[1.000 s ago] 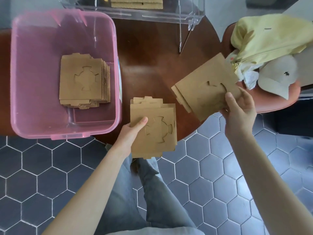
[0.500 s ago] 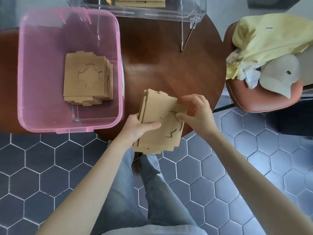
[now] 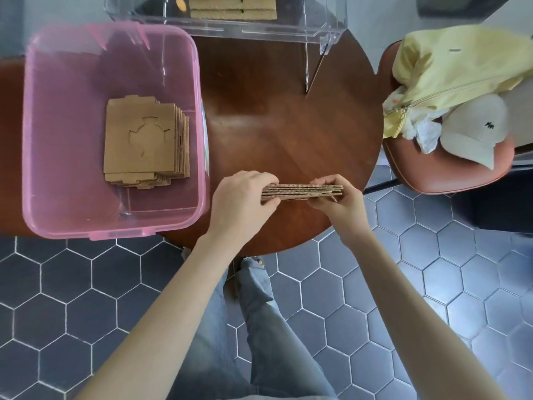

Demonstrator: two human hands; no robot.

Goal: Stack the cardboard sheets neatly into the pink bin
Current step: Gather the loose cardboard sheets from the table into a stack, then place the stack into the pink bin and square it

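A small bundle of brown cardboard sheets stands on edge on the dark wooden table, so only its edges show. My left hand grips its left end and my right hand grips its right end. To the left sits the pink bin, translucent, with a stack of die-cut cardboard sheets lying flat inside it, slightly fanned toward the right.
A clear acrylic box at the table's far edge holds more cardboard sheets. On the right, an orange chair carries a yellow garment and a white cap. Hexagon floor tiles and my legs lie below.
The two separate handfuls of sheets have been brought together into one bundle. It has been turned from flat to standing on edge on the table, held at both ends.
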